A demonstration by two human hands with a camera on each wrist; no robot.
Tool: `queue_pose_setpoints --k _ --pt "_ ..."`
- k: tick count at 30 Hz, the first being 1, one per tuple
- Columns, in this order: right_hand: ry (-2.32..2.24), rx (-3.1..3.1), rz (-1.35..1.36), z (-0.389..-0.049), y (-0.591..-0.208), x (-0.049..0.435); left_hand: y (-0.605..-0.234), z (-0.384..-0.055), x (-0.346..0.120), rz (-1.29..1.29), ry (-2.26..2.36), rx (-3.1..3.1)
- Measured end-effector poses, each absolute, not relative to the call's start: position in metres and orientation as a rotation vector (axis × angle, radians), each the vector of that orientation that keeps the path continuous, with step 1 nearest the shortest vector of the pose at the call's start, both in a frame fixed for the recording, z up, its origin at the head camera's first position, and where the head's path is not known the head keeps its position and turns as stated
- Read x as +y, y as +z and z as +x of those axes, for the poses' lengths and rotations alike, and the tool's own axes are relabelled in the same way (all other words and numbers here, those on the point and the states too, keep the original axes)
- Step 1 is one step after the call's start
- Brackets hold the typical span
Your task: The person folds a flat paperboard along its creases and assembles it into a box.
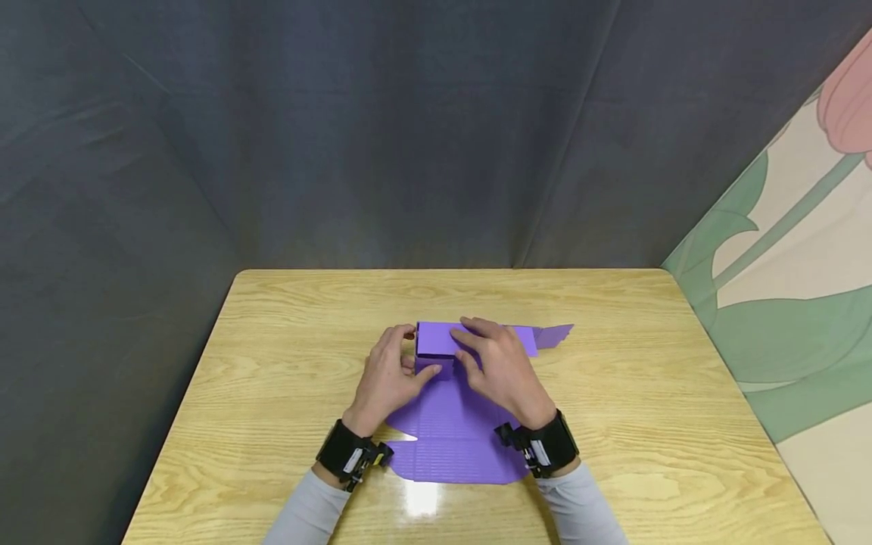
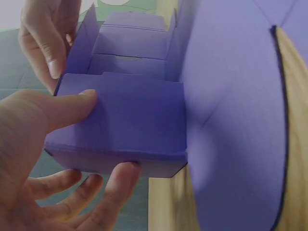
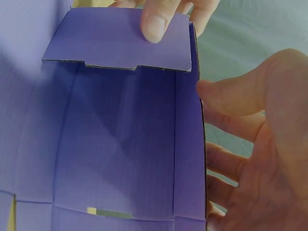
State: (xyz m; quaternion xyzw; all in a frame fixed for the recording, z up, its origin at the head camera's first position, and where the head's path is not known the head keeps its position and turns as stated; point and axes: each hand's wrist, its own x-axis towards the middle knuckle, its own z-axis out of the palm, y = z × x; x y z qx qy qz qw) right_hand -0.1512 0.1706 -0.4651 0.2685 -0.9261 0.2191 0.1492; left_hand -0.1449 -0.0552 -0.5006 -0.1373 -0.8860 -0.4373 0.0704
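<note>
A partly folded purple cardboard box [image 1: 470,450] lies in front of me, its near panel flat on the table and its far side folded up. My left hand [image 1: 391,375] grips the box's left end. In the left wrist view its thumb lies on an end flap [image 2: 134,113], with the fingers around the end wall. My right hand [image 1: 507,371] rests on the long upper strip [image 1: 436,338]. The right wrist view shows the right thumb at the strip's edge and the other fingers along its outer face. Below the end flap, the box's inside [image 3: 115,139] shows creases and a small slot.
The wooden table [image 1: 286,363] extends around the box. A loose flap [image 1: 555,334] sticks out at the box's far right end. Behind the table hangs a dark curtain [image 1: 381,151], and a flower-patterned cloth [image 1: 804,303] hangs at the right.
</note>
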Motion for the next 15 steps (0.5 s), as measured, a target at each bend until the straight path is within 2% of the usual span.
queue_pose_setpoints --k 15 --pt "0.626 -2.645 0.776 -0.1496 -0.4626 0.1689 -0.5062 -0.1496 -0.0531 -0.412 -1.09 -2.652"
